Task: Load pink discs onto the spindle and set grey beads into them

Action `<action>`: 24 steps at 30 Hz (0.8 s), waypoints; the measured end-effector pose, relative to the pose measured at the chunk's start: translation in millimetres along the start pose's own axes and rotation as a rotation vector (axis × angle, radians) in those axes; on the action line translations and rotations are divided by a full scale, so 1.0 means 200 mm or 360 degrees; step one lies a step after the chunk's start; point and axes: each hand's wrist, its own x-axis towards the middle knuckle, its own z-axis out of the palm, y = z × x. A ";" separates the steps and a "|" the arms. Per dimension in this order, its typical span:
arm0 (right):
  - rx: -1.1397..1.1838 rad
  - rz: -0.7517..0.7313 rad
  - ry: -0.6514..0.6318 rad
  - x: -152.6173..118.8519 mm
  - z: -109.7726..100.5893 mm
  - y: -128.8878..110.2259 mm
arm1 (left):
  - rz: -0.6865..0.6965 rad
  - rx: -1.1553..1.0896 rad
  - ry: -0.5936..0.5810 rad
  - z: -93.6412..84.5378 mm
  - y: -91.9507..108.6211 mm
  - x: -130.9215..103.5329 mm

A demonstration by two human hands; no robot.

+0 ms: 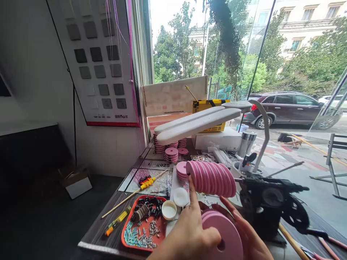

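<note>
A stack of pink foam discs (225,231), each with a centre hole, sits between my two hands near the bottom of the view. My left hand (187,229) presses its thumb on the front disc, and its index finger reaches up to the near end of a row of pink discs (211,177). That row sits on the spindle of a black hand-cranked winder (271,198). My right hand (248,231) grips the stack from the right, its fingertips just under the row. Some fingers are hidden behind the stack.
A red tray (124,236) of small metal and black parts lies left, beside a white cup (169,210), a yellow screwdriver (118,220) and a thin stick (116,207). More pink discs (171,154) are stacked behind. A white lamp (200,124) overhangs the table. Pliers (309,251) lie right.
</note>
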 end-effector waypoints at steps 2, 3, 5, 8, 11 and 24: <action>-0.0191 -0.0062 0.0085 -0.04 -0.02 -0.03 | -0.0064 0.0040 -0.0095 0.01 0.01 0.00; -0.0311 -0.0106 0.0134 -0.07 -0.02 -0.06 | -0.0104 0.0025 -0.0165 0.01 0.02 0.01; -0.0609 -0.0221 0.0232 -0.10 -0.03 -0.12 | -0.0124 -0.0061 -0.0282 0.01 0.03 0.01; -0.1310 -0.0649 0.0404 -0.12 -0.02 -0.24 | -0.0157 0.0013 -0.0376 0.01 0.05 0.02; -0.2232 -0.1473 0.0448 -0.07 0.01 -0.41 | -0.0149 0.0032 -0.0331 0.01 0.05 0.03; -0.3314 -0.1460 -0.0599 0.19 0.17 -0.68 | -0.0256 -0.0276 -0.0321 0.02 0.13 0.05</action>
